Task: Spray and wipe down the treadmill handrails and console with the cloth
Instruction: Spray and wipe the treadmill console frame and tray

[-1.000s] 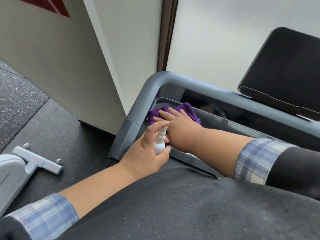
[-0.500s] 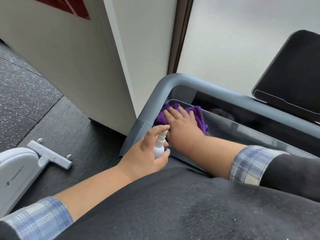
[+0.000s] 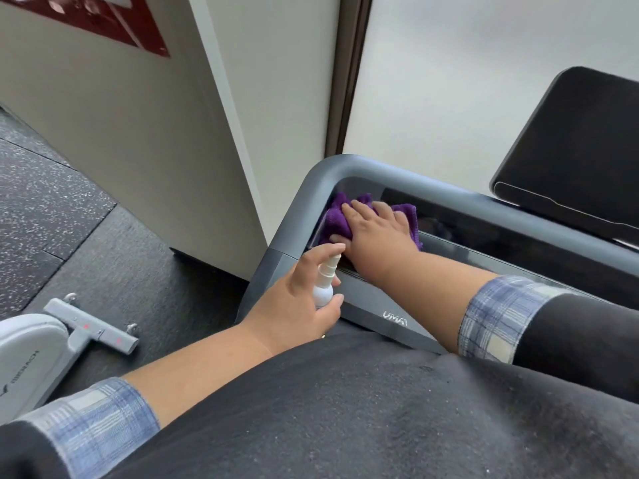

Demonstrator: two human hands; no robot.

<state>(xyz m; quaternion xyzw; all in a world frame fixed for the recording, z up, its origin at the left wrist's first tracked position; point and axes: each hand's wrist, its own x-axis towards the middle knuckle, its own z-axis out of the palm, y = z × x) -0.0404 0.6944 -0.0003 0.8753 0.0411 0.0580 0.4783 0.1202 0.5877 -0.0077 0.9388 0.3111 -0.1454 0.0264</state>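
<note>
At the left corner of the treadmill's console tray (image 3: 460, 250), where the grey handrail (image 3: 345, 167) bends round, the purple cloth (image 3: 337, 219) lies bunched against the dark glossy panel, tucked right into the inside of the bend. The right hand (image 3: 377, 233) presses it flat there with fingers spread and fairly straight, reaching across the body; that flat palm looks chosen to push the cloth into the recess rather than to pick it up. Just beside the wrist, nearer the body, the left hand (image 3: 297, 302) grips a small white spray bottle (image 3: 325, 281), fingers curled round its bulb and the forefinger arched over the top as if ready to pump. The bottle's long axis runs tilted, base toward the person and nozzle up and away toward the cloth and corner, so I judge any spray would land on or near the spot being wiped. The cloth has no clear long axis, though its spread runs roughly along the panel. Farther right the black screen (image 3: 581, 146) rises above the rail. On the rubber floor (image 3: 103, 236) to the left sits part of a white exercise machine (image 3: 31, 350).
</note>
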